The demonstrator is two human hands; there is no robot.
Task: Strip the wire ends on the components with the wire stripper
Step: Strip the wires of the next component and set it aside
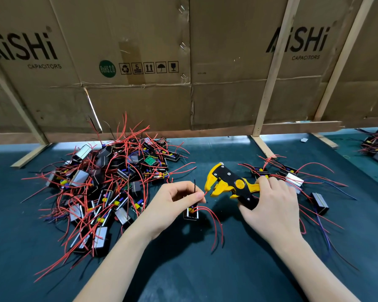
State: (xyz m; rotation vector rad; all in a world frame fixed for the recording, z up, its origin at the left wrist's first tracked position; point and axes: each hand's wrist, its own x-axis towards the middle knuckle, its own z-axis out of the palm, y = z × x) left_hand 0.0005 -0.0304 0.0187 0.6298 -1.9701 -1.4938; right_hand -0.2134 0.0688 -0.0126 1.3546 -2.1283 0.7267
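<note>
Left hand (179, 203) pinches a red wire (203, 194) near its tip, mid-bench, the small black component (191, 212) hanging just below the fingers. Right hand (271, 203) grips the handles of the yellow-and-black wire stripper (229, 184), its mouth gaping, just beside the wire tip. Big tangled pile of components (109, 184) toward the bench's left side; a few more (292, 179) behind the right hand.

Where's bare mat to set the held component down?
Free: the mat between the forearms, below the left hand and right hand, and the far strip toward the cardboard wall. Crowded: big pile left, smaller cluster right.
</note>
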